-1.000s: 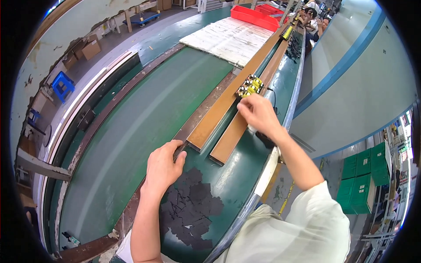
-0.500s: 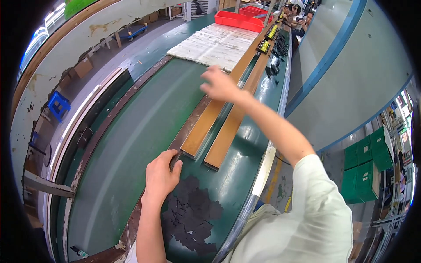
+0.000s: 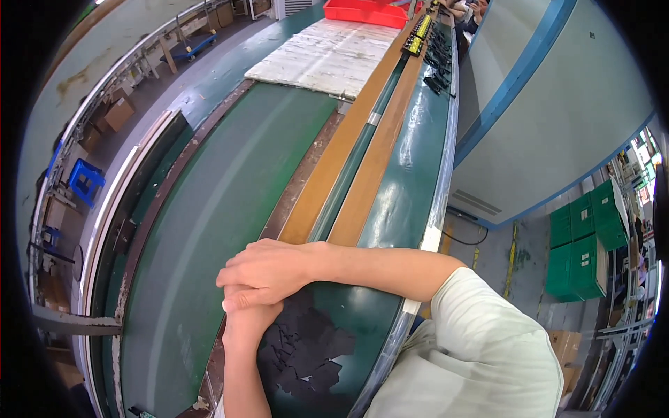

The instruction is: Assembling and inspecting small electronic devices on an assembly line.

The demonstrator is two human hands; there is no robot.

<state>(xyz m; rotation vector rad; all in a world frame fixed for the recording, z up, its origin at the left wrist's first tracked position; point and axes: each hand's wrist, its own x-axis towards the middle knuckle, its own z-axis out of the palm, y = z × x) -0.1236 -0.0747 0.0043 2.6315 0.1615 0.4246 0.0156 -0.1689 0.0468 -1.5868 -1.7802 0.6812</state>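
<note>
My right hand [image 3: 268, 272] lies across my left hand [image 3: 256, 319], its fingers and thumb wrapped over it. The left hand's fingers are hidden underneath, by the brown border of the green bench. Both hands are at the near ends of two long wooden rails [image 3: 317, 188], which run away from me with a narrow gap between them. Just to the right of my left wrist, a heap of thin, torn-looking black pieces [image 3: 306, 348] is spread on the green surface. Neither hand touches the black and yellow parts [image 3: 414, 45] at the rails' far end.
A green belt [image 3: 209, 209] runs along the left, with a pale stained board [image 3: 320, 56] beyond it. Red trays [image 3: 366, 12] stand at the back. Black parts [image 3: 437, 63] lie right of the rails. Green boxes [image 3: 575, 240] are stacked on the right. People are at the far end.
My right hand has come back from above the rails and now rests on my left hand. The left hand has stayed near the same spot, and the view has shifted slightly.
</note>
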